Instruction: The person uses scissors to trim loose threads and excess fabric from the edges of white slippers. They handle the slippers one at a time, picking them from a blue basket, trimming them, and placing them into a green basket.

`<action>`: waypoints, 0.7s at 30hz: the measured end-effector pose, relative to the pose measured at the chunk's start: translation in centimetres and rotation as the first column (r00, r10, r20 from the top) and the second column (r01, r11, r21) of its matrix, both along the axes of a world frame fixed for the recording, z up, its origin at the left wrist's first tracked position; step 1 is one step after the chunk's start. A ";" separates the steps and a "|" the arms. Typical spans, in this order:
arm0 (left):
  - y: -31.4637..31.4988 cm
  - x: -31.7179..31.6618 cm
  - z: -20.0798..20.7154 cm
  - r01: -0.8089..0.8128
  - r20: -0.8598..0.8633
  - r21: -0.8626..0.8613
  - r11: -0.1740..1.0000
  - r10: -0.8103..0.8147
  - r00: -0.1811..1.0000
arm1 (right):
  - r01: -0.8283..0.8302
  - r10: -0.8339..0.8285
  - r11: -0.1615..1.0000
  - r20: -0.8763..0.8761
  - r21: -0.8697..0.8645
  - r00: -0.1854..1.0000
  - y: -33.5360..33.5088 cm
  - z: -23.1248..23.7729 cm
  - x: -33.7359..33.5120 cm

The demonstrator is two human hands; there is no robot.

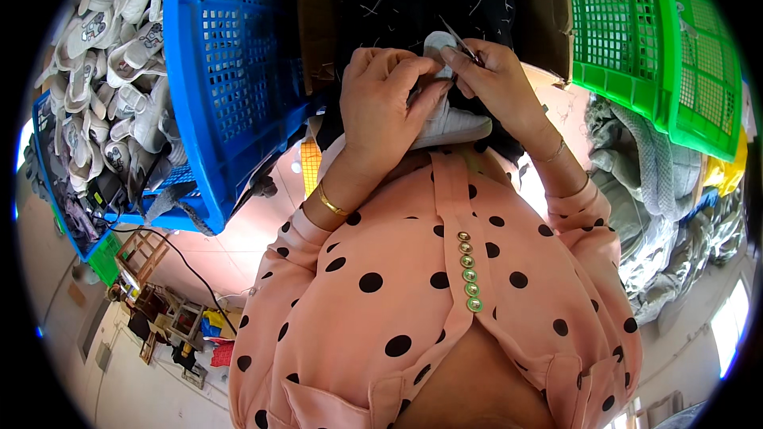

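Observation:
A pale grey-white shoe upper [455, 125] rests over my lap, close to my shirt front. My left hand [380, 99] is closed on it, thumb and fingers pinching its edge. My right hand [501, 83] grips a small pair of scissors [453, 33], whose pointed metal blades stick out beyond the fingers beside the upper's rounded tongue [439, 42]. The right thumb lies against that tongue. My fingers hide the scissors' handles and the middle of the upper. Loose pale threads lie on the dark cloth [389, 12] over my legs.
At my left stands a blue plastic crate [184, 95], with many white shoe uppers [111, 71] heaped beyond it. A green crate [675, 48] is at my right, above piled grey material [648, 167]. Brown cardboard [548, 16] flanks my legs. A black cable [187, 262] trails at left.

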State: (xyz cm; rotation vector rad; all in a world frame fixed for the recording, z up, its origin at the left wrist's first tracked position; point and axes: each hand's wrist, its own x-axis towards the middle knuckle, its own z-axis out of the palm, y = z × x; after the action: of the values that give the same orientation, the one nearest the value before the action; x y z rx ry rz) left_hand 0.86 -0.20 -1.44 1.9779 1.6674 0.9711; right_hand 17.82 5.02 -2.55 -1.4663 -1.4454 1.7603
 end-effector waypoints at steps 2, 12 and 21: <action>-0.1 0.3 -0.2 -0.002 0.014 -0.005 1.000 0.002 1.000 | 0.016 -0.016 1.000 -0.035 -0.006 0.999 -0.4 0.2 0.1; 0.8 -0.2 -1.4 0.136 0.497 -0.500 0.855 0.154 0.854 | 0.011 -0.025 0.988 0.085 0.154 0.996 -0.1 -0.1 1.1; 1.6 -0.8 -1.0 0.335 0.708 -0.621 0.709 0.323 0.628 | -0.517 0.019 0.586 0.628 0.624 0.778 -0.8 0.6 4.8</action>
State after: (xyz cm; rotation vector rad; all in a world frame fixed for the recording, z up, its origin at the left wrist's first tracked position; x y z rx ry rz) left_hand 0.10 1.43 -2.42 0.7999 1.1961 0.8059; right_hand 22.64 4.22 -1.96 -1.3080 -2.4556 0.5488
